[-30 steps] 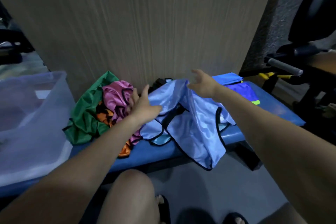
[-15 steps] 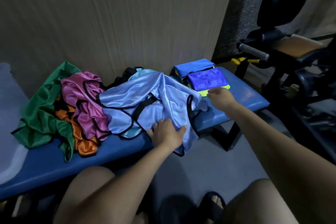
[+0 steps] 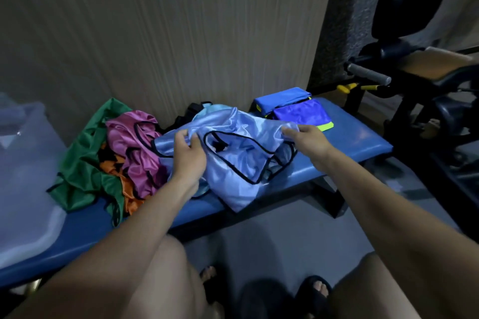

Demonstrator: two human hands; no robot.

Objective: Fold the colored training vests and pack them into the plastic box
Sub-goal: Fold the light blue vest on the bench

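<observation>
A light blue vest (image 3: 241, 163) with black trim lies crumpled on the blue bench (image 3: 357, 141). My left hand (image 3: 188, 154) grips its left shoulder part. My right hand (image 3: 307, 141) pinches its right edge. A pink vest (image 3: 134, 142), a green vest (image 3: 83, 155) and an orange vest (image 3: 129, 189) are heaped to the left. Folded vests (image 3: 293, 110) in blue, purple and yellow sit stacked at the bench's far right. The clear plastic box (image 3: 26, 163) stands at the left end, partly out of view.
A ribbed wall panel (image 3: 181, 33) rises right behind the bench. Black gym equipment (image 3: 414, 80) with a grey handle stands to the right. My knees and sandalled feet are below, on the grey floor (image 3: 272, 238).
Both hands moved up onto the light blue vest and took hold of it at its left and right sides. The vest is now bunched higher on the bench.
</observation>
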